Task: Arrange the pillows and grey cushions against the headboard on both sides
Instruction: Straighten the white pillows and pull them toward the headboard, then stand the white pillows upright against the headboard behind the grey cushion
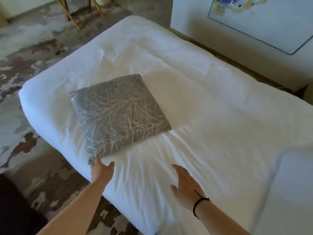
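Observation:
A grey cushion [118, 114] with a pale branch pattern lies flat on the white bed [211, 102], near the bed's left side. My left hand [101, 172] is at the cushion's near corner, fingers apart, with the fingertips touching or just under that corner. My right hand [184, 187] hovers open over the wrinkled sheet, to the right of the cushion and apart from it; a dark cord is on its wrist. A white pillow [291, 192] lies at the lower right edge. No headboard is in view.
A patterned brown and grey rug [22, 68] covers the floor left of the bed. Gold furniture legs [74, 19] stand at the top left. A framed abstract picture [260, 19] hangs on the wall beyond the bed's right side.

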